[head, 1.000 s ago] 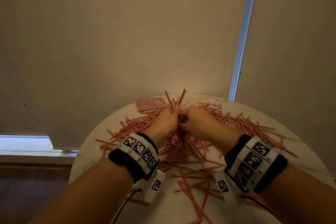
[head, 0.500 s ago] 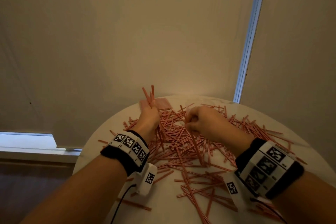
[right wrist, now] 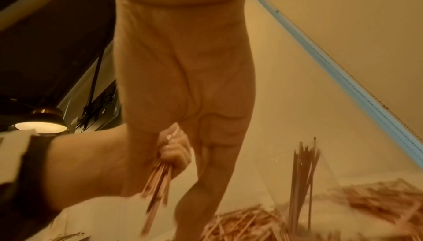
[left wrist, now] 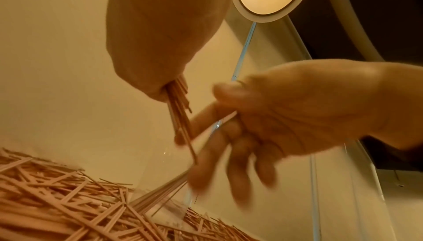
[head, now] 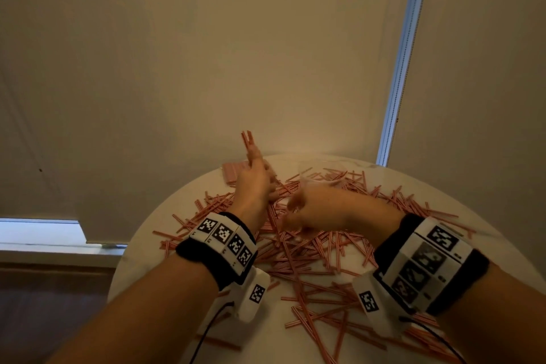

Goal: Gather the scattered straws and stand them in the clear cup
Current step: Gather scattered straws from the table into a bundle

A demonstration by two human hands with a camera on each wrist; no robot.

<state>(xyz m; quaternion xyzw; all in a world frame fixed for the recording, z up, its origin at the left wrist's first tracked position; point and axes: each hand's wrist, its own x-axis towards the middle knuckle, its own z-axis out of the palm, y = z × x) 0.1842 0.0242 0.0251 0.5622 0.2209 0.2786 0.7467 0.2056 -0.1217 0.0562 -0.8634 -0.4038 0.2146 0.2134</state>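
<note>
Head view: both hands raised over a straw-strewn table point(head: 487, 233).
Scattered straws point(head: 307, 248) cover the tabletop, largest heap between the forearms. Clear cup point(right wrist: 304, 187), far side, just beyond the right hand, already holds a few upright straws. Left hand point(head: 254, 183), upright, fist closed round a bundle point(head: 247, 139) poking above the fingers. Right hand point(head: 319, 210), lower, beside it, fingers point(left wrist: 238, 169) loosely spread and blurred; holding nothing that I can tell.
</note>
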